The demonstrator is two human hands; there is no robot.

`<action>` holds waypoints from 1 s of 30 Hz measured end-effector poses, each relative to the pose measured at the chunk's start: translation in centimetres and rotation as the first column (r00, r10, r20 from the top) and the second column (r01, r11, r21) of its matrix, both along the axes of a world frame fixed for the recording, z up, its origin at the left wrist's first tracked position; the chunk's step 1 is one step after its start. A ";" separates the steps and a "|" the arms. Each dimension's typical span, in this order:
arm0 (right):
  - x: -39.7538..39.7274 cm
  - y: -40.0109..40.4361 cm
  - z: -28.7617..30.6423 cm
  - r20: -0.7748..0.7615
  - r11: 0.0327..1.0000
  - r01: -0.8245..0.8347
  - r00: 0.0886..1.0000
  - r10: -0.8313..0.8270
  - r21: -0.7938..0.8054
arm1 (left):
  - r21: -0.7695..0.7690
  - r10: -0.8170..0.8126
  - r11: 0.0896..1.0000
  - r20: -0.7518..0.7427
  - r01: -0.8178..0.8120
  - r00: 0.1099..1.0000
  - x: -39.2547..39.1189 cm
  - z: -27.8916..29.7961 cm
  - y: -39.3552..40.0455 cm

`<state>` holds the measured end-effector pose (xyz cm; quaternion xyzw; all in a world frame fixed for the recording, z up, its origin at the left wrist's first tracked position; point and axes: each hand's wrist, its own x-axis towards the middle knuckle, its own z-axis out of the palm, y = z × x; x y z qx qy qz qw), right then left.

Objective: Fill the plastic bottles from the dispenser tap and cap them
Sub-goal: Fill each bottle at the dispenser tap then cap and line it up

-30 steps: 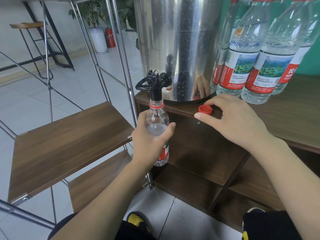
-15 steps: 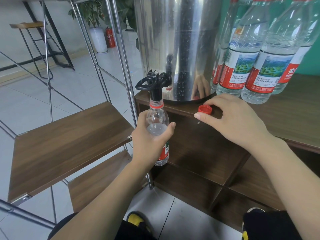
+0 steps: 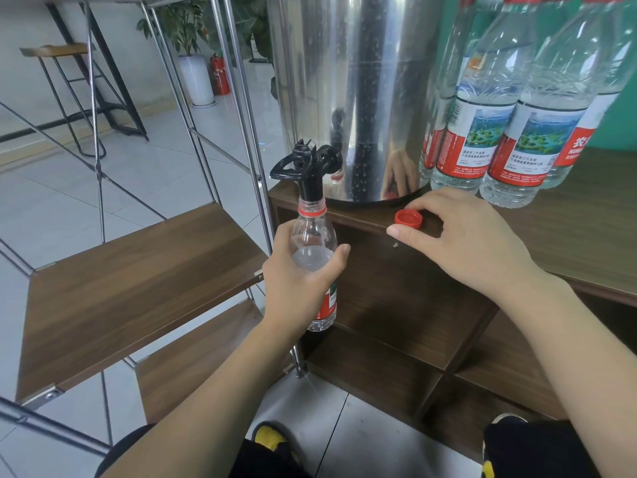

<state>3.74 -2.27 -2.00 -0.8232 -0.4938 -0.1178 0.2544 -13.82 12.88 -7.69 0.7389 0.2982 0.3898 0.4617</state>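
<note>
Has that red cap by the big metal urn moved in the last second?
No. The red cap sits at the same spot on the cabinet top's front edge, just before the steel dispenser, under the right hand's fingers.

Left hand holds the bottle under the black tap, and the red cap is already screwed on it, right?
No. The head view shows the red cap off the bottle, lying on the wooden counter at the right hand. The left hand does hold the bottle under the black tap.
</note>
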 end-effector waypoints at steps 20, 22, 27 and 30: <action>-0.3 0.0 0.2 0.006 1.000 0.021 1.000 -0.021 -0.015 | 0.000 -0.016 1.000 0.019 0.016 1.000 0.1 -0.5 0.2; -0.3 0.0 0.1 0.003 1.000 0.021 1.000 -0.021 -0.015 | 0.001 -0.015 1.000 0.018 0.015 1.000 0.1 -0.5 0.2; -0.3 0.0 0.2 0.008 1.000 0.027 1.000 -0.027 -0.013 | 0.007 -0.009 1.000 0.016 0.008 1.000 0.2 -0.6 0.3; -0.3 0.0 0.2 0.007 1.000 0.028 1.000 -0.028 -0.013 | 0.006 -0.009 1.000 0.013 0.009 1.000 0.1 -0.5 0.3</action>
